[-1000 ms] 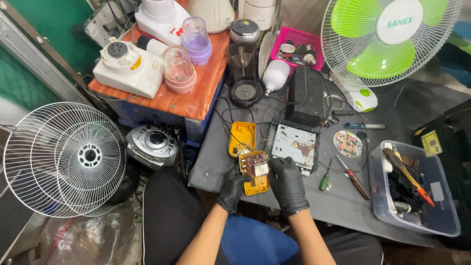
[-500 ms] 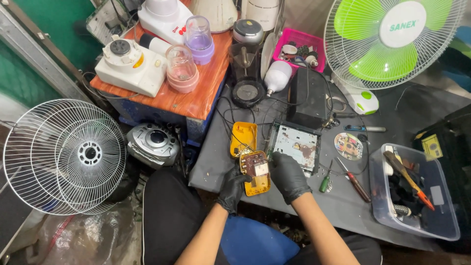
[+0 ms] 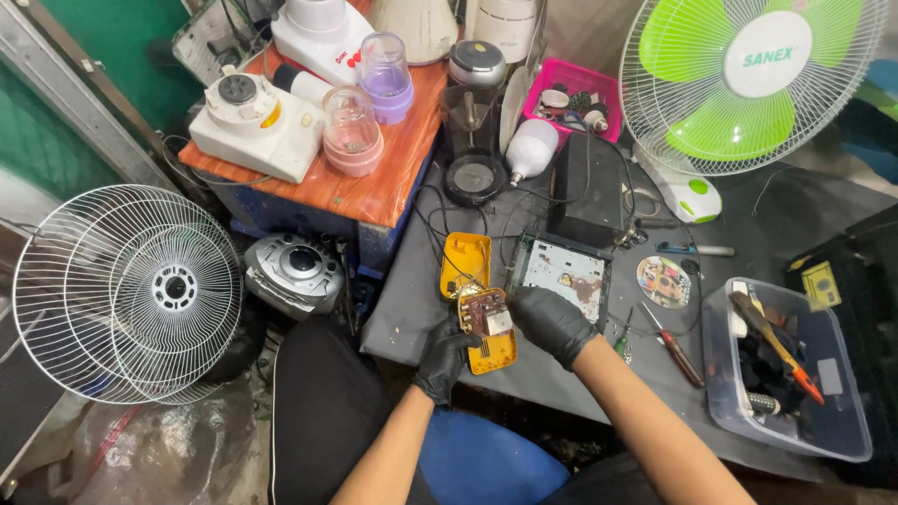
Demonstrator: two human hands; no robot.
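Both my hands wear black gloves. My left hand (image 3: 442,363) grips the near end of an opened yellow plastic casing (image 3: 496,351) from below. A brown circuit board (image 3: 486,313) with a white block on it lies in that casing. My right hand (image 3: 552,323) holds the casing's right side, fingers curled over the board's edge. The other yellow half shell (image 3: 465,262) lies just beyond on the grey table (image 3: 412,290), joined by thin wires.
An open metal chassis with a circuit board (image 3: 561,271), a disc (image 3: 663,281) and screwdrivers (image 3: 675,348) lie to the right. A clear tool bin (image 3: 781,374) sits at the right edge. A green fan (image 3: 748,79), blender parts on a wooden shelf (image 3: 374,182) and a wire fan guard (image 3: 126,295) surround me.
My hands stay on the yellow casing and board, with only small shifts. The view has tilted slightly.
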